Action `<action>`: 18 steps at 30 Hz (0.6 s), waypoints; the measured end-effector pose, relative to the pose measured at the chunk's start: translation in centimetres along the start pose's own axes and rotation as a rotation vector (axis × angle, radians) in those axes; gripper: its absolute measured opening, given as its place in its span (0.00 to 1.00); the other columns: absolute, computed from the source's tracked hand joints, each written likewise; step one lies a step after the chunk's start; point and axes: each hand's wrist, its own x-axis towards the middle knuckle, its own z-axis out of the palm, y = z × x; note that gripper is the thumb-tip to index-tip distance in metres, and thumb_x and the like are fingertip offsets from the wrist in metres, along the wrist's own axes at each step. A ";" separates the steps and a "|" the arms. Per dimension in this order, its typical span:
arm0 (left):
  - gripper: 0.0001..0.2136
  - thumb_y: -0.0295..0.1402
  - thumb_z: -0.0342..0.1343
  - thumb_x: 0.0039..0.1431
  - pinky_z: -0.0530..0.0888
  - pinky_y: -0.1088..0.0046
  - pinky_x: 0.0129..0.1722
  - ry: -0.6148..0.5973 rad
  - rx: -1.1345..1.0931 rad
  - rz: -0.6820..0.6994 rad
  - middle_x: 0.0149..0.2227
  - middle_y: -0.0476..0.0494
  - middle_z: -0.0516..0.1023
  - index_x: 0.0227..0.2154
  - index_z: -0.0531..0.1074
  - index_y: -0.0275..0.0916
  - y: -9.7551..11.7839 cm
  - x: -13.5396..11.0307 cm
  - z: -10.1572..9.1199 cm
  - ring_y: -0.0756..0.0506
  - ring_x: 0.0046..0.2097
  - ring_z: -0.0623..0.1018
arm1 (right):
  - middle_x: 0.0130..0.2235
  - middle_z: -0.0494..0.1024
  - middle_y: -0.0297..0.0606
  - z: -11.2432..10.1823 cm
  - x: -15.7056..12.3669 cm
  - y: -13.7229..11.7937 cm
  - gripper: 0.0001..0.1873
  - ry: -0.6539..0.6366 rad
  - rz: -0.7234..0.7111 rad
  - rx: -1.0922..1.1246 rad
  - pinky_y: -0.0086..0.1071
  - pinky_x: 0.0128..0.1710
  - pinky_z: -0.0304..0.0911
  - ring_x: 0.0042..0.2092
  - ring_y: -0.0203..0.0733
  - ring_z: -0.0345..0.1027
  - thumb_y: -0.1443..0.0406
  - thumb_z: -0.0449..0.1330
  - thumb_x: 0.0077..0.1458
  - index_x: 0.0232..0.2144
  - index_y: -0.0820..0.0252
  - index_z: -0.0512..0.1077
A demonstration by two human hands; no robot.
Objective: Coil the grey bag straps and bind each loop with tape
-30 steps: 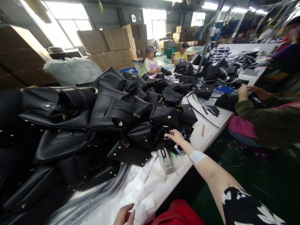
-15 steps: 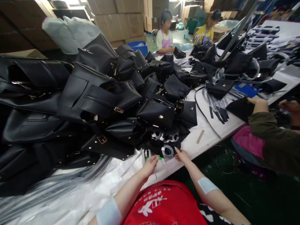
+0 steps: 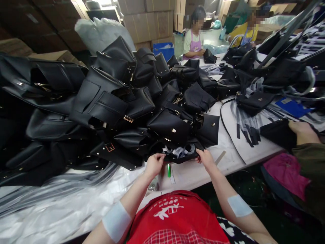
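Note:
Directly before me a black handbag (image 3: 183,158) lies low on the table, with several plastic-wrapped coils (image 3: 179,151) showing in its opening. My left hand (image 3: 154,165) pinches the left end of its near edge between thumb and fingers. At the right end of the same edge, my right hand (image 3: 205,159) is closed on the black material. A small green object (image 3: 169,170) with a white tag (image 3: 173,179) lies on the table just below my left fingertips. Against the far side of this handbag rests another black handbag (image 3: 169,125) with a metal lock.
A large heap of black handbags (image 3: 101,98) fills the left and middle of the table. Clear plastic sheeting (image 3: 83,200) covers the near left. On the right, a co-worker's hand (image 3: 304,132) holds a black piece. A black cord (image 3: 230,140) curves across the white tabletop (image 3: 264,156).
My hands have moved up and taken hold of the handbag's near edge, which now stands in front of the coils. The green object is now fully uncovered. The view has swung left.

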 end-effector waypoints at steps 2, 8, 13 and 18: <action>0.12 0.31 0.52 0.58 0.70 0.71 0.46 0.020 0.017 0.069 0.41 0.40 0.81 0.39 0.78 0.36 1.3 -1.0 -0.8 0.44 0.43 0.78 | 0.15 0.69 0.36 -1.0 -0.5 -1.9 0.19 0.025 -0.067 0.036 0.28 0.17 0.57 0.17 0.36 0.62 0.53 0.56 0.51 0.18 0.61 0.67; 0.12 0.31 0.51 0.59 0.72 0.71 0.39 0.064 0.173 0.405 0.35 0.45 0.81 0.41 0.79 0.44 5.5 -6.8 -1.4 0.46 0.37 0.78 | 0.15 0.68 0.32 -2.8 -1.8 -4.9 0.19 0.253 -0.332 0.173 0.28 0.16 0.57 0.17 0.35 0.60 0.52 0.61 0.48 0.21 0.64 0.71; 0.13 0.31 0.49 0.61 0.71 0.72 0.34 -0.045 0.257 0.596 0.29 0.45 0.80 0.43 0.78 0.45 6.8 -11.2 -1.8 0.47 0.32 0.77 | 0.28 0.78 0.39 -4.0 -3.6 -5.3 0.18 0.358 -0.552 0.197 0.36 0.35 0.68 0.33 0.44 0.72 0.54 0.60 0.51 0.31 0.65 0.77; 0.15 0.35 0.46 0.64 0.72 0.72 0.33 -0.258 0.457 0.529 0.33 0.43 0.82 0.49 0.74 0.45 5.7 -11.4 -2.1 0.44 0.33 0.79 | 0.27 0.78 0.40 -5.6 -4.4 -4.0 0.16 0.302 -0.580 -0.049 0.36 0.38 0.67 0.35 0.46 0.72 0.56 0.58 0.53 0.28 0.64 0.77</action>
